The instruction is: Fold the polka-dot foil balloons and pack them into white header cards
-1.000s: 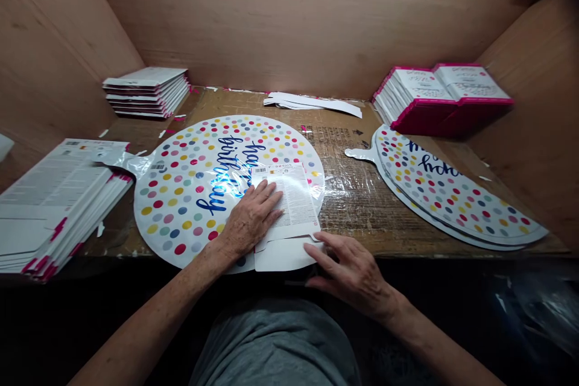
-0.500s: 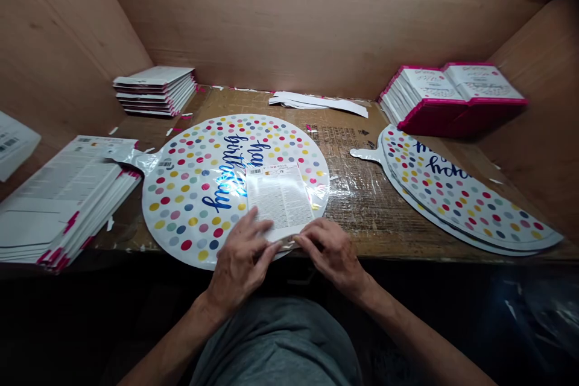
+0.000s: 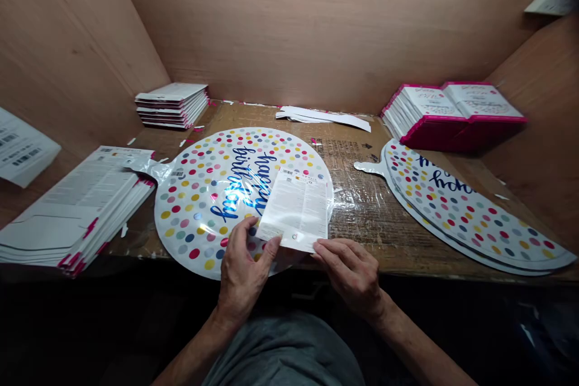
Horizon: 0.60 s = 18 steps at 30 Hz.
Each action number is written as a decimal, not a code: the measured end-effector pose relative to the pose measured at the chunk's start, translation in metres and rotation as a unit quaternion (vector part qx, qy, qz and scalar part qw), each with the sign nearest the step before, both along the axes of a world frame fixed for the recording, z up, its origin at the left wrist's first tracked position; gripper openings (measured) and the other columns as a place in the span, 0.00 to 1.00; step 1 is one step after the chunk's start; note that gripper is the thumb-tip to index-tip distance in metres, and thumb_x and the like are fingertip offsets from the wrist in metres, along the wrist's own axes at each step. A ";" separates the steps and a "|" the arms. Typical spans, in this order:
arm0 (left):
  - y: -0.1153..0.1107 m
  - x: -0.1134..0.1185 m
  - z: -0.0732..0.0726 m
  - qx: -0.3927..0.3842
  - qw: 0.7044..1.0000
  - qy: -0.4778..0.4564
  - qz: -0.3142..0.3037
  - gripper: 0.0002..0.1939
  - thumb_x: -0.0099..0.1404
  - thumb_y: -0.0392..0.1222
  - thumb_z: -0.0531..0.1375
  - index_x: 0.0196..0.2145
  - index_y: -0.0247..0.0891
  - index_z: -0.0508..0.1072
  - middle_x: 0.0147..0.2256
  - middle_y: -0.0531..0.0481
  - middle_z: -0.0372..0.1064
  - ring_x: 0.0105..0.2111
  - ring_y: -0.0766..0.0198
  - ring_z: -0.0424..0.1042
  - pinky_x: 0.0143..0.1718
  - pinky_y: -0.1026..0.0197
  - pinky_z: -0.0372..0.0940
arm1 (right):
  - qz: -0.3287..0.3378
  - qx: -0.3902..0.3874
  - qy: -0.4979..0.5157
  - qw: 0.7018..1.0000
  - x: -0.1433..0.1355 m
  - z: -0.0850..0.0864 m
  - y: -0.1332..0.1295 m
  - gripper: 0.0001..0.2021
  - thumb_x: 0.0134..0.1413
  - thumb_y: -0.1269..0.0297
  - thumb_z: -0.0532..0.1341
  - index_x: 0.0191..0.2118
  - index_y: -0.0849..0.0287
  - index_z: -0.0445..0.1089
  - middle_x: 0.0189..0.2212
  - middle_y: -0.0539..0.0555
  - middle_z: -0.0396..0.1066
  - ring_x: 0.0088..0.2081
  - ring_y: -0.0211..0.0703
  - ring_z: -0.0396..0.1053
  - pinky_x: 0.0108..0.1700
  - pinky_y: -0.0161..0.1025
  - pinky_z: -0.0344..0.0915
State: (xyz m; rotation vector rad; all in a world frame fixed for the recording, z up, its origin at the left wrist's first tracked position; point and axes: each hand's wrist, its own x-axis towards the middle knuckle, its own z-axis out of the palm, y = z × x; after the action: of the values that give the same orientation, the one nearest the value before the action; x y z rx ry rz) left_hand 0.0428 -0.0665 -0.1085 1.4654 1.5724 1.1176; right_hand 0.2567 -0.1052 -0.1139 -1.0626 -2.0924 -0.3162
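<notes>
A white printed packet (image 3: 296, 202) with a barcode and a small hang hole lies slightly tilted over a round foil balloon (image 3: 194, 217). The balloon is flat, white with coloured dots and blue "happy birthday" lettering. My right hand (image 3: 353, 271) pinches the packet's near right corner between thumb and fingers. My left hand (image 3: 244, 268) is at the packet's near left corner, thumb and forefinger spread apart. Its thumb tip is by the near edge, and its other fingers are partly hidden. The balloon's tail (image 3: 147, 167) points left onto a stack of printed packets (image 3: 85, 193).
Further flat balloons (image 3: 470, 205) lie at the right. Pink-edged packets (image 3: 456, 114) stand behind them. White strips (image 3: 323, 117) lie by the back wall, with another packet stack (image 3: 172, 105) back left. White labelled boxes jut in at both sides. Cardboard (image 3: 362, 205) covers the table.
The packet has turned and shifted right over the balloon, uncovering more lettering. My right hand has moved to its corner; my left hand's thumb and forefinger have parted. The whole view has shifted slightly.
</notes>
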 end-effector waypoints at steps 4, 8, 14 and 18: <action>0.015 -0.004 0.023 -0.155 0.946 -0.285 0.011 0.27 0.54 0.56 0.67 0.44 0.31 0.73 0.37 0.41 0.78 0.34 0.54 0.78 0.37 0.54 0.75 | 0.001 -0.008 0.015 1.000 -0.030 0.008 0.031 0.07 0.64 0.68 0.61 0.46 0.58 0.73 0.39 0.56 0.78 0.41 0.45 0.73 0.45 0.41 0.68; 0.033 -0.011 0.023 -0.146 0.926 -0.342 0.061 0.26 0.52 0.54 0.69 0.42 0.32 0.73 0.30 0.46 0.77 0.27 0.60 0.77 0.30 0.60 0.73 | -0.008 -0.127 0.013 0.992 -0.064 0.016 0.065 0.10 0.65 0.59 0.59 0.41 0.59 0.73 0.38 0.57 0.75 0.40 0.46 0.71 0.43 0.41 0.67; 0.044 -0.027 0.011 -0.049 0.955 -0.281 0.084 0.24 0.57 0.57 0.65 0.41 0.33 0.74 0.33 0.45 0.77 0.33 0.58 0.77 0.34 0.61 0.71 | -0.028 -0.314 -0.131 0.940 -0.108 0.053 0.105 0.04 0.62 0.65 0.62 0.38 0.60 0.71 0.37 0.56 0.74 0.38 0.45 0.70 0.35 0.37 0.61; 0.052 -0.047 0.006 -0.049 0.980 -0.179 0.078 0.20 0.58 0.56 0.63 0.36 0.35 0.76 0.29 0.46 0.76 0.31 0.58 0.75 0.32 0.61 0.70 | 0.038 -0.399 -0.239 0.884 -0.128 0.071 0.126 0.10 0.65 0.61 0.59 0.34 0.59 0.72 0.32 0.55 0.75 0.33 0.42 0.70 0.31 0.36 0.55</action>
State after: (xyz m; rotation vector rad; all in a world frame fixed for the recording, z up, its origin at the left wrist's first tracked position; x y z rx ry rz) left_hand -0.0043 -0.0149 -0.1021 1.0216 1.4782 1.2917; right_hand 0.1285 0.0206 -0.0432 -1.4591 -2.8032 0.4212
